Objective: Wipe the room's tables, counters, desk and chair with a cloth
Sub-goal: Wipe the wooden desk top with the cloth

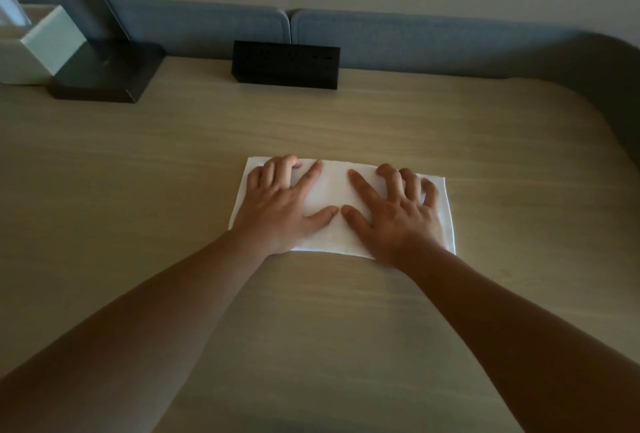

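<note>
A white cloth (334, 190), folded into a flat rectangle, lies on the light wooden desk (173, 173) a little right of centre. My left hand (282, 202) presses flat on the cloth's left half, fingers spread. On the right half my right hand (398, 211) lies flat in the same way. The two thumbs nearly meet in the middle of the cloth. Neither hand grips it.
A black rectangular box (285, 64) stands at the desk's back edge. A black lamp base (107, 74) with its slanted stem sits at back left, next to a white box (38, 46). A grey-blue padded panel (415, 39) lines the wall. The desk's right corner (588, 110) is rounded.
</note>
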